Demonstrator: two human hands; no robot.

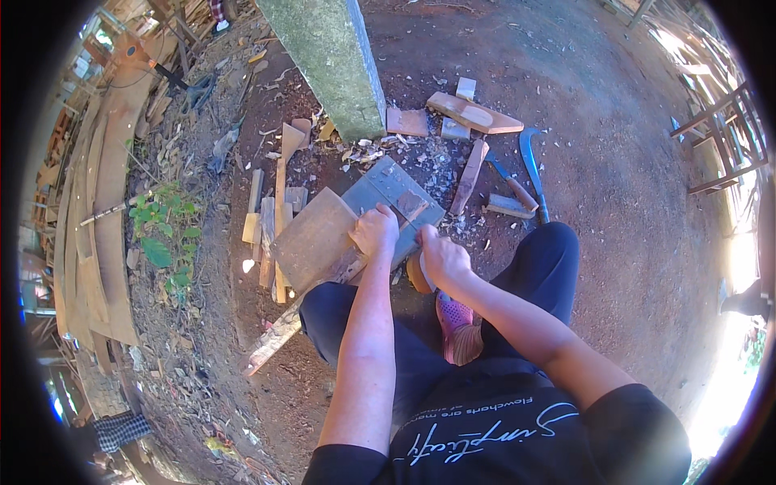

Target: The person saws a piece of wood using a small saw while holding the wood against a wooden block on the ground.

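Observation:
My left hand [376, 230] is a closed fist at the edge of a brown wooden board [315, 240], beside a grey-blue flat slab [373, 192]. My right hand [443, 257] is also closed, at the slab's right edge. A small brown piece of wood [413, 204] lies on the slab just beyond my fists. Between the hands shows a thin dark edge; what each fist grips is mostly hidden. Below the right hand sits a rounded tan wooden piece [419, 273]. A long rough wood strip [279, 339] sticks out under the board toward the lower left.
A concrete post [335, 73] stands straight ahead. To the right lie a curved blade [531, 162], a wood-handled knife [521, 192] and wood offcuts [469, 178]. Left of the board are a spatula-shaped piece [289, 145] and several sticks. Wood shavings [404, 149] litter the ground.

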